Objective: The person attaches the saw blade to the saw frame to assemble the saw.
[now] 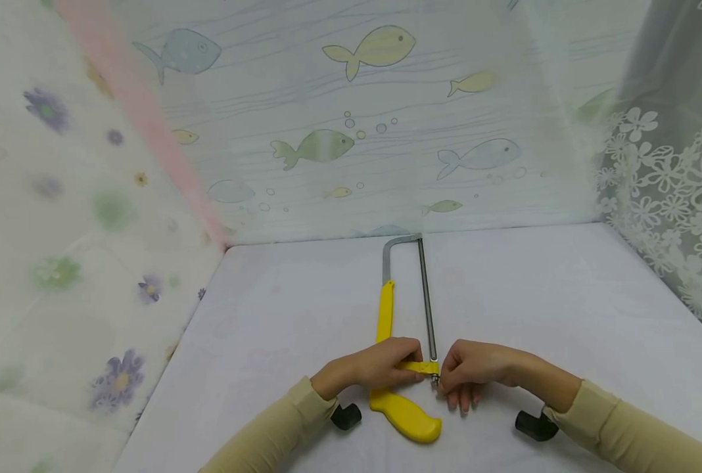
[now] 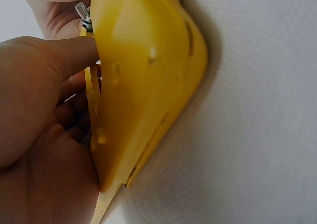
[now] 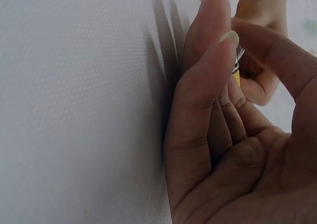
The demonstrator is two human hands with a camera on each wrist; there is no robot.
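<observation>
A hacksaw (image 1: 384, 312) with a yellow handle and grey metal frame lies on the white table, its blade side to the right. My left hand (image 1: 388, 362) grips the yellow frame by the handle, thumb and fingers around the short yellow arm near the blade's lower end. At that end sits a small metal wing nut (image 1: 436, 379), also visible in the left wrist view as a wing nut (image 2: 82, 11). My right hand (image 1: 475, 368) pinches at the wing nut with thumb and forefinger; its other fingers (image 3: 198, 90) hang curled near the cloth.
The white-covered table (image 1: 292, 282) reaches back to a fish-patterned curtain (image 1: 327, 217). A flowered curtain (image 1: 167, 263) stands at the left and a lace one (image 1: 664, 197) at the right. Black wrist mounts (image 1: 346, 417) sit under both sleeves.
</observation>
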